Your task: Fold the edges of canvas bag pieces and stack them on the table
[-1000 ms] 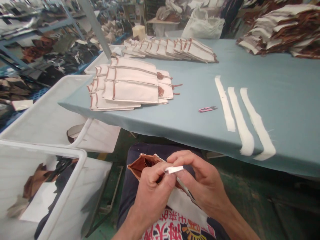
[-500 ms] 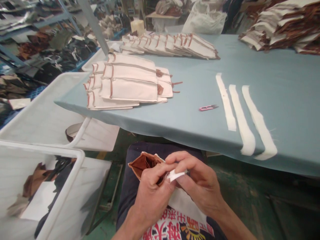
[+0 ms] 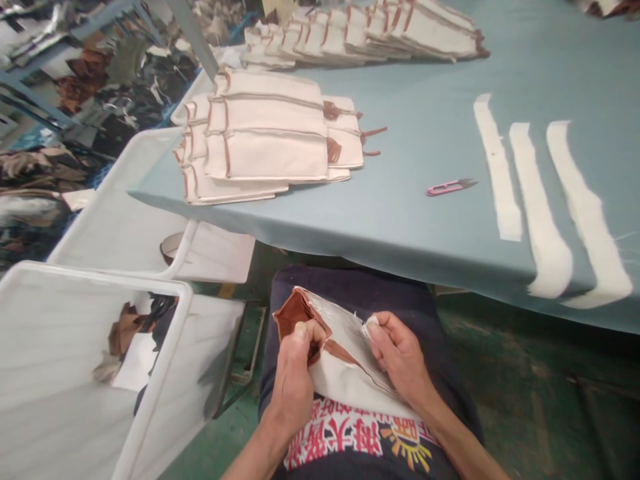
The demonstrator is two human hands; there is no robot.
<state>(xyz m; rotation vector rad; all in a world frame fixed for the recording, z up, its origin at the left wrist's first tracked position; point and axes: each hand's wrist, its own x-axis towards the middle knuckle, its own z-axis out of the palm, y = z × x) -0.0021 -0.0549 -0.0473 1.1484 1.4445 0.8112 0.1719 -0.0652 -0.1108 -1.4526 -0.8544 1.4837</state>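
Table: blue-green top, ahead of the lap I look down on; its near edge seems to serve as a ledge for what must be within reach.
White bins: beside the table on my left, the near one holding dark and brown scraps.
Row of pouches: cream with brown edging, overlapping at the back of the table, probably so that each can be lifted singly.
Pouch stack: nearer, at the table's left end, laid flat and mostly aligned, which I judge keeps it from sliding.
Pouch in hand: on the lap, brown mouth open and turned up to my left; the thighs appear to give it a firm bed.
Strips: three white strips, side by side, apart, two curling over the table edge.
Left hand: closed on the pouch's mouth, fingers inside, I judge to steady it.
Right hand: thumb and fingers pinching a small white piece at the pouch's far edge.
Pink snips: lying loose between stack and strips, untouched.
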